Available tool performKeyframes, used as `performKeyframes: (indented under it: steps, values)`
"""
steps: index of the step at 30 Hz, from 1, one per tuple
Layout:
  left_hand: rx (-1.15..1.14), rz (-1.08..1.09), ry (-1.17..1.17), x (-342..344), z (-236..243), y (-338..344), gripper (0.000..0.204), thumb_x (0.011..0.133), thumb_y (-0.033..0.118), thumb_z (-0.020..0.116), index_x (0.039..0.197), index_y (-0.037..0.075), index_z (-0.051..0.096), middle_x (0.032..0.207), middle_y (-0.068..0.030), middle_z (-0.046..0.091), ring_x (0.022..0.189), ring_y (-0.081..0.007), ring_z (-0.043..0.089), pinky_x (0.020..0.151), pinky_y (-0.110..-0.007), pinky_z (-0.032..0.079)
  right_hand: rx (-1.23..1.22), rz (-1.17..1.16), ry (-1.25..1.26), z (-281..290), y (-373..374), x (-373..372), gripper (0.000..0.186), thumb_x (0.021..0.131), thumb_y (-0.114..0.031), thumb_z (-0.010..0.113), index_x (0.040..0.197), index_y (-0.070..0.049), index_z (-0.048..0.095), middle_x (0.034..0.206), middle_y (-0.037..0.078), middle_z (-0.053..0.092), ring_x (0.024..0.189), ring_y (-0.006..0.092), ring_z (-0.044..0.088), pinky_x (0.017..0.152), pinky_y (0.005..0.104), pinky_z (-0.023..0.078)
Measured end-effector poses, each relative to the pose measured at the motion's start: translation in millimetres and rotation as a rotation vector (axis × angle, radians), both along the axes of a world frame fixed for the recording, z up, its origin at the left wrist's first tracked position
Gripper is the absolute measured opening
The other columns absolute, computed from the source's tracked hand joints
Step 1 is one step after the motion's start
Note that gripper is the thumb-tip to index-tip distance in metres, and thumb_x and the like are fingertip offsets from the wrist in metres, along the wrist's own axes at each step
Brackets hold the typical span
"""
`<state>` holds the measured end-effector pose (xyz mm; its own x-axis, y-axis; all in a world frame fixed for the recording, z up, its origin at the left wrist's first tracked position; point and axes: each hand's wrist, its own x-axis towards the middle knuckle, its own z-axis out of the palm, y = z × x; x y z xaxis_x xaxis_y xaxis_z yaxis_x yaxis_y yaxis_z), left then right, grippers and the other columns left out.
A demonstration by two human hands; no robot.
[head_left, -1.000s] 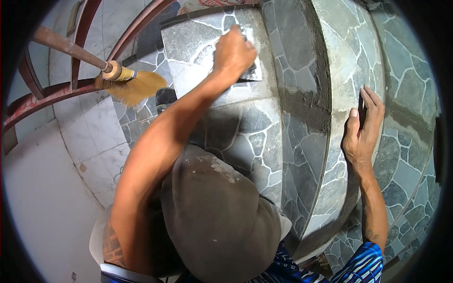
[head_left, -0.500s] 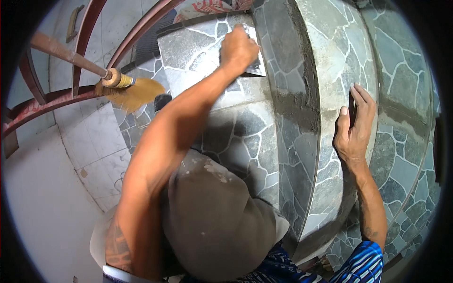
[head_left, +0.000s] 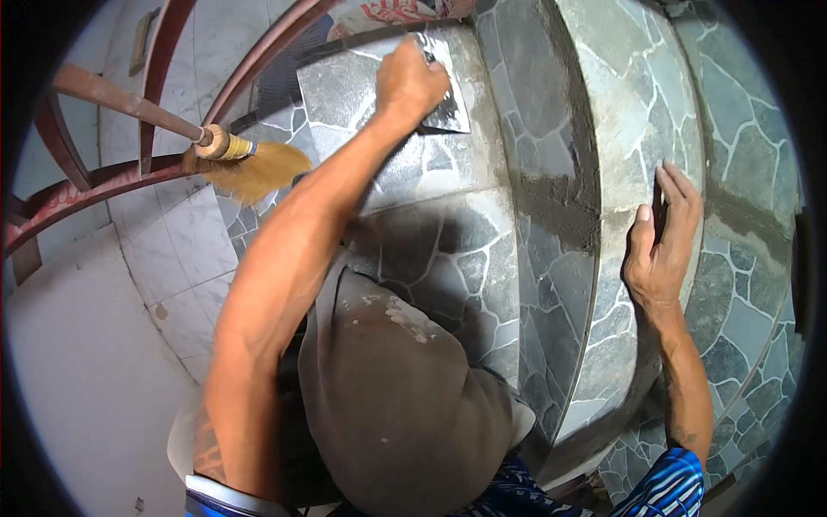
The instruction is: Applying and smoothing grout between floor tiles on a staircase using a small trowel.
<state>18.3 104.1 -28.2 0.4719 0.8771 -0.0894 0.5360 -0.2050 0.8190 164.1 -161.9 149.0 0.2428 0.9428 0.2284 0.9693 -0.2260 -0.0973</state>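
Note:
My left hand [head_left: 408,84] is wrapped round a flat metal trowel [head_left: 452,116], which lies against a grey crazy-paving patterned tile [head_left: 334,90] on the upper left step, amid whitish smears. My right hand [head_left: 663,254] rests on the edge of the pale tiled step [head_left: 646,52] to the right, fingers stretched out and somewhat apart, holding nothing. Between the two, a darker tiled riser [head_left: 521,69] carries rough bands of grey mortar [head_left: 556,198]. My grey-clad knee [head_left: 401,405] covers the lower middle.
Red curved metal railing [head_left: 276,43] spans the upper left. A broom [head_left: 267,168] with straw bristles leans there beside white marble-look floor tiles [head_left: 194,233]. A printed sack [head_left: 396,13] lies at the top. More patterned tiling [head_left: 745,327] and a mortar band continue on the right.
My left hand with the trowel has shifted left and slightly up over the tile since half a second ago. My right hand stays on the step; the whole view has moved slightly.

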Motion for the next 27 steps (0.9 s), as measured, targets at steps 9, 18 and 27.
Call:
performKeyframes:
  steps: [9, 18, 27]
  values:
    - [0.015, -0.017, 0.067, 27, 8, 15, 0.03, 0.071, 0.011, 0.065, 0.095, -0.008, 0.064, 0.091, -0.0284, 0.067, 0.091, -0.0395, 0.067, 0.084, -0.044, 0.052, -0.009, 0.016, -0.003, 0, -1, 4, 0.038, 0.09, -0.01, 0.051, 0.124, 0.008, 0.05, 0.127, 0.025, 0.048, 0.118, 0.036, 0.047, 0.102, 0.0428, 0.036]
    - [-0.011, 0.026, 0.149, 57, 11, 36, 0.028, 0.073, 0.014, 0.062, 0.093, -0.005, 0.069, 0.105, -0.0278, 0.065, 0.103, -0.041, 0.063, 0.091, -0.043, 0.05, -0.018, 0.031, 0.005, 0, -3, 3, 0.038, 0.091, -0.009, 0.049, 0.124, 0.01, 0.05, 0.127, 0.025, 0.048, 0.118, 0.0369, 0.046, 0.103, 0.0437, 0.035]
    - [0.181, -0.028, 0.09, 58, -23, 72, 0.031, 0.074, 0.021, 0.056, 0.089, -0.002, 0.069, 0.094, -0.0313, 0.064, 0.095, -0.0413, 0.064, 0.087, -0.046, 0.049, 0.011, 0.048, 0.057, -2, 3, 0, 0.039, 0.092, -0.009, 0.047, 0.125, 0.01, 0.048, 0.129, 0.026, 0.046, 0.12, 0.0364, 0.046, 0.103, 0.043, 0.036]
